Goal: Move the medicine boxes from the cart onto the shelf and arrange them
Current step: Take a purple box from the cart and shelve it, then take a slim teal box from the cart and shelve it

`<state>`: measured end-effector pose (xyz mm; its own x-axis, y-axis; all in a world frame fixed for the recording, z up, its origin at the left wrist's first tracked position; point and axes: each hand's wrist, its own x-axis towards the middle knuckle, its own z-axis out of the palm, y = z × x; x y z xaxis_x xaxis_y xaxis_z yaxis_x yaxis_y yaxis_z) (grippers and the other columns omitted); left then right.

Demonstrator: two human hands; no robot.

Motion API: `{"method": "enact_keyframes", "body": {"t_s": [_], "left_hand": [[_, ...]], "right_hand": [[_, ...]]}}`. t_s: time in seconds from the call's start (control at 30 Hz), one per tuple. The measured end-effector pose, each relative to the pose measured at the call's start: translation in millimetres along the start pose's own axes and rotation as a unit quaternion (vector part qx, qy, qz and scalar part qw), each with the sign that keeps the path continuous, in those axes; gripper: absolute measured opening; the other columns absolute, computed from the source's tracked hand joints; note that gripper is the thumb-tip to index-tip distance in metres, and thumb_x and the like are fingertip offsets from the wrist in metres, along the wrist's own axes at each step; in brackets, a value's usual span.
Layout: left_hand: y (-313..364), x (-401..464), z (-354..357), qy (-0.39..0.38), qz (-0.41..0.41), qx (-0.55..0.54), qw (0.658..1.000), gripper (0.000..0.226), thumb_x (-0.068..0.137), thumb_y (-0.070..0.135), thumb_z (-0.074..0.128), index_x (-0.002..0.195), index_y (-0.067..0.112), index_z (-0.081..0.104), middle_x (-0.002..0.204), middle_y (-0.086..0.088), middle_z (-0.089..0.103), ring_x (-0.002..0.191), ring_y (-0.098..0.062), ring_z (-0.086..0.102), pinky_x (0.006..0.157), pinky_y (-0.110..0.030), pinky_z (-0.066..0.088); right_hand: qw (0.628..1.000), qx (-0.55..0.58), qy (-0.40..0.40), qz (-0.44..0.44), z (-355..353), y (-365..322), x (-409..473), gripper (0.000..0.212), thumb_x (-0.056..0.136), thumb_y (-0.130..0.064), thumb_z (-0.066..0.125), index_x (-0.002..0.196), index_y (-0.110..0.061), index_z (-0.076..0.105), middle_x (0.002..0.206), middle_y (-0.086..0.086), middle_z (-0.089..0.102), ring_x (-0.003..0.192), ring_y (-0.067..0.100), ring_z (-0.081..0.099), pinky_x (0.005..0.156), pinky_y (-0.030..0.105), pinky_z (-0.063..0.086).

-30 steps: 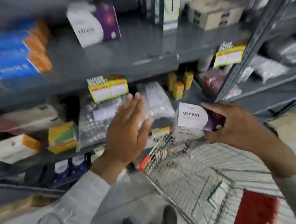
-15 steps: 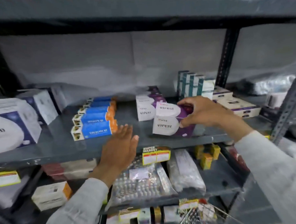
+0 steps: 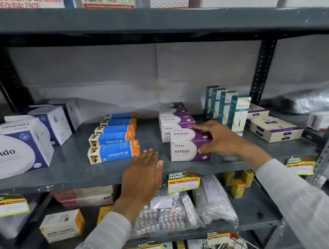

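Note:
A white and purple Viresi box (image 3: pixel 187 148) stands on the grey shelf (image 3: pixel 74 170), at the front of a row of like Viresi boxes (image 3: pixel 173 120). My right hand (image 3: pixel 219 139) grips its right end, fingers over the top and thumb on the front face. My left hand (image 3: pixel 142 176) hovers flat at the shelf's front edge with fingers apart, holding nothing, just left of that box. A corner of the wire cart (image 3: pixel 231 246) shows at the bottom edge.
Blue and orange Vivalyn boxes (image 3: pixel 114 139) lie in a row left of centre. Large white and blue boxes (image 3: pixel 20 144) fill the far left. Tall teal boxes (image 3: pixel 232 110) and flat beige boxes (image 3: pixel 272 128) stand to the right. Blister packs in bags (image 3: pixel 167 215) lie on the shelf below.
My right hand has carried the Viresi box up from the cart and set it down on the shelf in front of the row. My left hand rose to the shelf edge.

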<state>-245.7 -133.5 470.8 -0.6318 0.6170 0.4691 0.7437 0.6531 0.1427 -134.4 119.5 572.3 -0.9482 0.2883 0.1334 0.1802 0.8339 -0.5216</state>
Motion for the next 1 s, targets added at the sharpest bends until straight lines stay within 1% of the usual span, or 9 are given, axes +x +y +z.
{"method": "enact_keyframes", "body": {"t_s": [0.13, 0.23, 0.33, 0.4, 0.5, 0.63, 0.77, 0.9, 1.0], "left_hand": [[0.2, 0.7, -0.2, 0.002, 0.007, -0.022, 1.0, 0.065, 0.105, 0.048, 0.019, 0.141, 0.012, 0.059, 0.148, -0.008, 0.057, 0.14, -0.021, 0.051, 0.118, -0.04, 0.039], [7.9, -6.6, -0.5, 0.085, 0.009, -0.107, 0.991, 0.053, 0.107, 0.04, 0.031, 0.142, 0.011, 0.058, 0.147, -0.009, 0.058, 0.14, -0.02, 0.05, 0.115, -0.042, 0.043], [30.9, -32.8, 10.4, 0.209, 0.076, -0.187, 0.957, 0.043, 0.102, 0.022, 0.046, 0.14, 0.005, 0.059, 0.143, -0.011, 0.061, 0.139, -0.023, 0.053, 0.114, -0.044, 0.044], [51.6, -56.7, 29.8, 0.211, 0.146, -0.205, 0.945, 0.043, 0.099, 0.017, 0.049, 0.139, 0.004, 0.059, 0.144, -0.011, 0.059, 0.139, -0.024, 0.052, 0.115, -0.042, 0.041], [85.4, -94.2, 74.8, 0.094, 0.199, -0.221, 0.95, 0.042, 0.1, 0.021, 0.05, 0.138, 0.005, 0.061, 0.147, -0.009, 0.057, 0.142, -0.023, 0.049, 0.119, -0.038, 0.036], [130.6, -154.7, 156.3, -0.164, 0.211, -0.203, 0.942, 0.047, 0.104, 0.034, 0.048, 0.143, 0.01, 0.057, 0.152, -0.009, 0.053, 0.145, -0.023, 0.044, 0.125, -0.03, 0.02], [163.9, -224.4, 230.8, -0.444, 0.194, -0.108, 0.868, 0.075, 0.099, 0.061, 0.012, 0.163, 0.021, 0.014, 0.171, 0.0, 0.012, 0.158, -0.017, 0.004, 0.127, -0.04, 0.002], [184.6, -275.4, 282.3, -0.546, 0.199, -0.079, 0.81, 0.075, 0.102, 0.061, 0.019, 0.163, 0.02, 0.006, 0.172, -0.002, 0.008, 0.158, -0.017, -0.002, 0.127, -0.039, -0.002], [193.0, -296.0, 296.4, -0.559, 0.197, -0.058, 0.804, 0.086, 0.091, 0.067, 0.011, 0.162, 0.019, 0.011, 0.171, -0.005, 0.013, 0.158, -0.019, 0.003, 0.126, -0.039, -0.002]], "right_hand": [[0.998, 0.02, 0.062, -0.02, 11.2, 11.4, -20.2, 0.085, 0.079, -0.025, 0.085, 0.152, -0.031, 0.043, 0.147, -0.007, 0.039, 0.137, 0.013, 0.041, 0.088, 0.004, 0.039], [0.985, 0.067, 0.15, -0.059, 18.7, 21.0, -49.5, 0.074, 0.083, -0.024, 0.082, 0.148, -0.03, 0.048, 0.149, -0.009, 0.042, 0.14, 0.008, 0.041, 0.108, 0.023, 0.042], [0.958, 0.122, 0.248, -0.08, 29.9, 39.0, -90.5, 0.051, 0.087, -0.011, 0.077, 0.135, -0.02, 0.064, 0.134, -0.009, 0.057, 0.127, 0.007, 0.057, 0.101, 0.021, 0.05], [0.946, 0.146, 0.284, -0.057, 42.3, 57.3, -119.9, 0.037, 0.089, -0.004, 0.074, 0.125, -0.014, 0.071, 0.122, -0.005, 0.066, 0.113, 0.008, 0.066, 0.092, 0.017, 0.054], [0.943, 0.171, 0.285, 0.008, 72.8, 101.8, -164.2, 0.026, 0.089, 0.003, 0.071, 0.113, -0.007, 0.076, 0.107, 0.003, 0.073, 0.095, 0.009, 0.072, 0.079, 0.014, 0.056], [0.945, 0.183, 0.217, 0.161, 131.4, 184.2, -227.4, 0.022, 0.087, 0.004, 0.07, 0.104, -0.009, 0.077, 0.099, 0.004, 0.076, 0.088, -0.001, 0.071, 0.079, 0.02, 0.058], [0.917, 0.155, 0.057, 0.364, 197.4, 269.5, -298.6, 0.026, 0.089, -0.005, 0.069, 0.114, -0.011, 0.075, 0.11, 0.01, 0.076, 0.104, 0.024, 0.071, 0.096, 0.039, 0.055], [0.831, 0.154, -0.085, 0.528, 268.2, 340.4, -378.7, 0.028, 0.085, -0.017, 0.071, 0.112, -0.023, 0.074, 0.116, 0.01, 0.073, 0.112, 0.031, 0.067, 0.096, 0.034, 0.052], [0.779, 0.146, -0.12, 0.598, 313.4, 374.6, -427.9, 0.011, 0.089, -0.016, 0.069, 0.096, -0.024, 0.067, 0.106, 0.011, 0.066, 0.102, 0.025, 0.063, 0.093, 0.03, 0.05]]}}
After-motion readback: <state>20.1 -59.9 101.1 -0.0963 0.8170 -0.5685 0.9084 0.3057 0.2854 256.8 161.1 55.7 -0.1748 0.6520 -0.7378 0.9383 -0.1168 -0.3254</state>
